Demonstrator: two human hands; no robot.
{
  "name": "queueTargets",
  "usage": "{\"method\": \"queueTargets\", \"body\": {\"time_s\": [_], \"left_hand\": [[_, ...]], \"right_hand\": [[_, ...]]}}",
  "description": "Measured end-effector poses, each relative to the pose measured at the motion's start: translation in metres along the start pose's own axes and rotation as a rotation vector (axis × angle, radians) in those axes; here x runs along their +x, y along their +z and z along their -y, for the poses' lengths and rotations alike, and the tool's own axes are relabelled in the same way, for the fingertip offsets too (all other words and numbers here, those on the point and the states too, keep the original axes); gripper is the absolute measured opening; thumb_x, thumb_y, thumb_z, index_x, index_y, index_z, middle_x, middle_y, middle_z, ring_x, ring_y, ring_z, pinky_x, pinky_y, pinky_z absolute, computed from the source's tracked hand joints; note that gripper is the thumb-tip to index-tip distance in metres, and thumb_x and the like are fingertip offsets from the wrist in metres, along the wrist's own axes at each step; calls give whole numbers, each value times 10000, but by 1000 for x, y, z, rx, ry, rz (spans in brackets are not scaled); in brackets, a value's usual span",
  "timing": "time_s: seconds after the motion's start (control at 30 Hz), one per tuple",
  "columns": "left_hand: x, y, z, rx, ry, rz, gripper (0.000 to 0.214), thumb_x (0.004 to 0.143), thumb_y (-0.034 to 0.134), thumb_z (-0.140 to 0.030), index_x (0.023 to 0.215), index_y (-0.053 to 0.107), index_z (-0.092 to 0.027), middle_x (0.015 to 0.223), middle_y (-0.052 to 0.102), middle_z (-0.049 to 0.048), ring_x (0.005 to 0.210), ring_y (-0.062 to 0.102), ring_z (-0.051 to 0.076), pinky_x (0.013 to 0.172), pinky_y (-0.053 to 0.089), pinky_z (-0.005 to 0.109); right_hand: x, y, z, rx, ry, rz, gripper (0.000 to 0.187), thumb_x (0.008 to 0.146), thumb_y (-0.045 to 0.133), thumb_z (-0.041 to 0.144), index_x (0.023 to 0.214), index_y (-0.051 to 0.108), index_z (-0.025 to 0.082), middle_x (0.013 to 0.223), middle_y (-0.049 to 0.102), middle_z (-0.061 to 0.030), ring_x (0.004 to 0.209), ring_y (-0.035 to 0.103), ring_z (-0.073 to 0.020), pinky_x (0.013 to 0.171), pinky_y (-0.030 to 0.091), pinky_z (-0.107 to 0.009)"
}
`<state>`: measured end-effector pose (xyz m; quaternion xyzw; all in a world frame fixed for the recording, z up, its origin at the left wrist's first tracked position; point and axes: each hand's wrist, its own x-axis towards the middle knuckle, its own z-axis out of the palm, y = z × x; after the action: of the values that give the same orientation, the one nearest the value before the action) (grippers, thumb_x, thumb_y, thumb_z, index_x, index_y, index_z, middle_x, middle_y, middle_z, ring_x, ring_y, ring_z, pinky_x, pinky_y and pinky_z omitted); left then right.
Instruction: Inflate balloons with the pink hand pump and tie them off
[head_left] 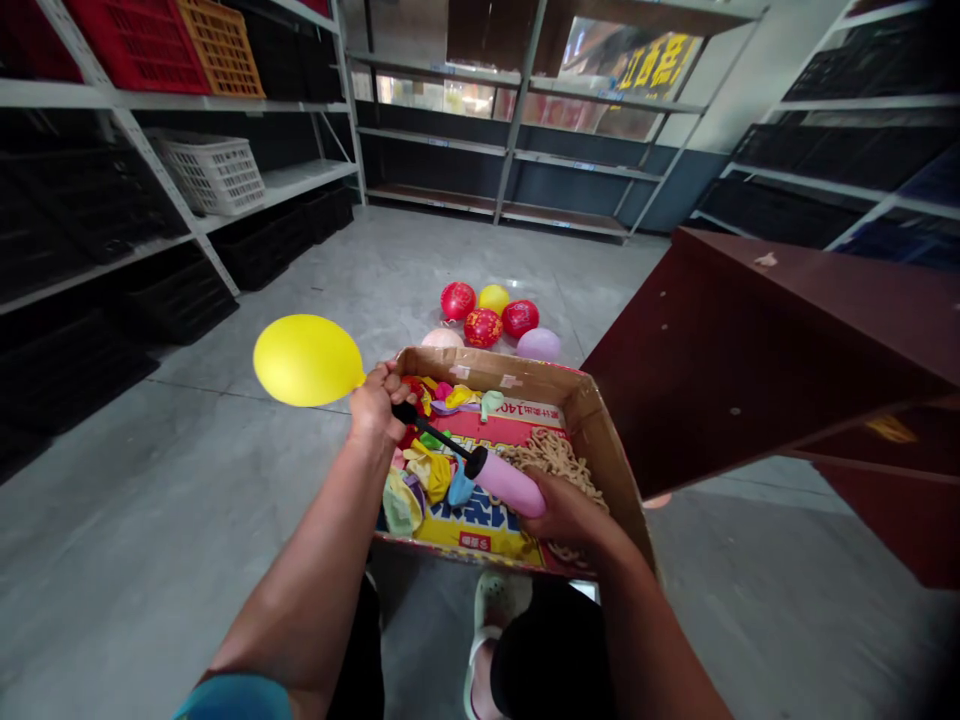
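Observation:
My left hand (377, 402) is closed round the neck of a yellow balloon (308, 360) and the black nozzle end of a balloon pump. The balloon is inflated and points away to the left. My right hand (561, 508) grips the far end of the pump's pink barrel (510, 483); its black rod shows between the two hands. Beneath them is an open cardboard box (517, 368). Inside lie several limp balloons (429, 472) in mixed colours and a heap of beige string-like pieces (551, 452).
Several inflated balloons (483, 327) rest on the grey floor (225, 500) beyond the box. A dark red-brown wooden piece of furniture (675, 360) stands close on the right. Metal shelves (517, 150) line the walls, with a white basket (214, 170) on the left.

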<state>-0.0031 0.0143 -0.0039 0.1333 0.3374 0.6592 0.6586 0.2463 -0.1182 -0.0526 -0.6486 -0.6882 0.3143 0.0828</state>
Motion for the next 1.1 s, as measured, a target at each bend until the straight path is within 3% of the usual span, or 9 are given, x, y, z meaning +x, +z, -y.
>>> {"method": "queueTargets", "body": {"time_s": [0.17,0.27,0.43,0.6,0.73,0.87,1.1], "left_hand": [[-12,9,32,52,-44,60,136,859,446,-185,757,528,-150,405,202,-105,311,254,51,370,267,191],[-14,8,40,44,-49,69,142,860,426,-168,775,538,-148,414,215,-101,314,263,53,366,261,192],[-11,6,21,15,-66,45,127,849,425,-142,800,542,-151,428,196,-101,321,257,54,376,266,196],[-3,-2,-9,-34,17,-37,110,815,429,-95,824,520,-156,458,187,-105,330,250,50,394,295,205],[1,-8,-12,-40,35,-72,105,806,437,-93,840,509,-161,464,184,-107,333,248,50,396,293,204],[-3,-7,0,-16,26,-39,81,809,447,-109,817,512,-156,454,200,-105,334,236,44,390,275,195],[-11,-6,37,-20,-52,74,65,822,484,-166,811,545,-148,442,224,-96,339,267,52,386,254,200]], "right_hand": [[11,21,26,7,-43,-76,397,658,637,254,1044,569,186,905,679,-59,721,585,-168,585,337,-229],[14,27,32,14,-40,-102,405,665,631,253,1055,550,182,884,672,-54,698,577,-157,570,326,-224],[13,16,19,50,-84,-23,345,659,629,254,990,555,193,844,670,-24,691,587,-157,584,369,-228],[4,-1,-6,79,-86,66,412,620,634,216,1031,611,199,989,699,-45,821,626,-201,714,449,-270],[-2,-4,-19,64,-80,91,459,626,617,206,1084,635,192,1041,700,-71,876,637,-225,766,469,-292],[0,5,-16,3,-61,56,451,635,608,209,1086,623,196,1014,697,-74,869,633,-223,739,451,-284],[15,26,18,3,-58,-42,381,655,629,254,1024,572,177,912,680,-61,732,591,-175,610,375,-239]]}}
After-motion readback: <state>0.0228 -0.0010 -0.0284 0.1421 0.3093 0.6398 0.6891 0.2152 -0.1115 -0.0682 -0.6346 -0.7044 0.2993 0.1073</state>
